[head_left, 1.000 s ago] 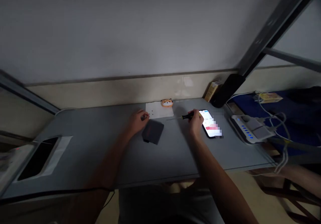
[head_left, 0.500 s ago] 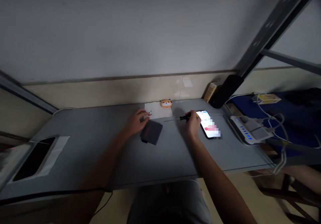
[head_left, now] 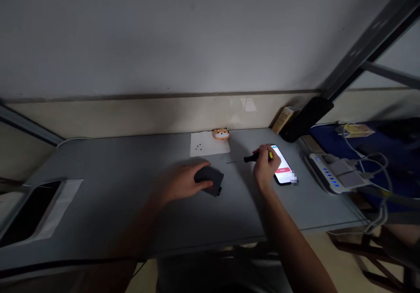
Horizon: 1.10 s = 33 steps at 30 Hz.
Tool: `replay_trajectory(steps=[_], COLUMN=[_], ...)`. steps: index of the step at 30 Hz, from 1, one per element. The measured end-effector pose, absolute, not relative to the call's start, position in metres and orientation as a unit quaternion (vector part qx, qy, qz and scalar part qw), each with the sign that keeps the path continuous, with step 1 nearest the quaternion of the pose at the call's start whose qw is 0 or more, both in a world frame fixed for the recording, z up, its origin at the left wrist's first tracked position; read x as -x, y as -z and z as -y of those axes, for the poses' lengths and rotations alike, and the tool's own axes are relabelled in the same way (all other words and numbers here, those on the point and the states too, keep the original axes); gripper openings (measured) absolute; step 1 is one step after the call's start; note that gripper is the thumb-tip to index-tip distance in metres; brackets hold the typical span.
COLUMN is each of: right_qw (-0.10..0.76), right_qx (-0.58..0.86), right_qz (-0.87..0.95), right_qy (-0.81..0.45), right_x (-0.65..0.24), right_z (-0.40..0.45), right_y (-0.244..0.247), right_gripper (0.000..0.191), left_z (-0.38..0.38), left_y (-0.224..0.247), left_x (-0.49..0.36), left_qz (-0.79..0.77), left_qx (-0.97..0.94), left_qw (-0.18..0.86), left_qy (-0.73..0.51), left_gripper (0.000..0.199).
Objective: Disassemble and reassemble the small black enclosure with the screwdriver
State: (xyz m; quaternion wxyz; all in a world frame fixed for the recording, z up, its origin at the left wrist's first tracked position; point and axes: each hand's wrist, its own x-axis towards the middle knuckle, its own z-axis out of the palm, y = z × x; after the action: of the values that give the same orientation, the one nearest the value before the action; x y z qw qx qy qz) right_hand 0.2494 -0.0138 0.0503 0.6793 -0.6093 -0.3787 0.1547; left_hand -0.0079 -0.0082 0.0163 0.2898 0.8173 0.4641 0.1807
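Note:
My left hand [head_left: 185, 181] has its thumb and fingers around the left side of a dark flat rectangular device [head_left: 214, 177], which is at the middle of the desk. The fingers partly cover the device. In my right hand [head_left: 265, 166] is a screwdriver [head_left: 252, 157] with a black and yellow handle. Its thin shaft points left, toward the area above the device. Behind the device lies a white sheet of paper [head_left: 210, 148] with several tiny dark pieces [head_left: 198, 147], possibly screws. An orange animal-faced case [head_left: 221, 134] sits on the paper's back right corner.
A lit phone [head_left: 282, 170] lies just right of my right hand. Farther right are a white power strip [head_left: 337, 175] with plugs and cables, a black cylinder [head_left: 306, 119] and a yellowish carton [head_left: 282, 119]. A dark-screened device [head_left: 31, 214] lies at the left end of the grey desk [head_left: 131, 162].
My left hand has left the paper's edge and taken hold of the dark device, which is turned differently now. My right hand still holds the screwdriver. The view has shifted slightly.

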Motion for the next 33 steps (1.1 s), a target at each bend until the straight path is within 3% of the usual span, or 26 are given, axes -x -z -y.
replay_trajectory(steps=[4, 12, 20, 27, 33], right_qw=[0.650, 0.608, 0.688, 0.592, 0.584], right_qx=[0.581, 0.566, 0.509, 0.366, 0.416], right_qz=[0.465, 0.537, 0.517, 0.715, 0.696], right_qy=[-0.153, -0.146, 0.015, -0.070, -0.041], right_x=[-0.255, -0.247, -0.239, -0.208, -0.219], right_z=[0.019, 0.026, 0.031, 0.039, 0.035], right_y=[-0.051, -0.049, -0.036, -0.028, -0.033], right_gripper=[0.041, 0.048, 0.053, 0.045, 0.051], left_z=[0.008, 0.017, 0.016, 0.013, 0.010], left_y=[-0.022, -0.007, -0.010, -0.017, -0.019], left_x=[0.020, -0.023, -0.025, -0.017, -0.007], left_qz=[-0.403, -0.461, -0.485, -0.489, -0.476], left_qx=[-0.820, -0.836, -0.829, -0.829, -0.841], left_qw=[0.376, 0.198, 0.202, 0.223, 0.218], left_qy=[-0.153, -0.222, -0.193, -0.152, -0.136], left_gripper=[0.068, 0.060, 0.067, 0.094, 0.082])
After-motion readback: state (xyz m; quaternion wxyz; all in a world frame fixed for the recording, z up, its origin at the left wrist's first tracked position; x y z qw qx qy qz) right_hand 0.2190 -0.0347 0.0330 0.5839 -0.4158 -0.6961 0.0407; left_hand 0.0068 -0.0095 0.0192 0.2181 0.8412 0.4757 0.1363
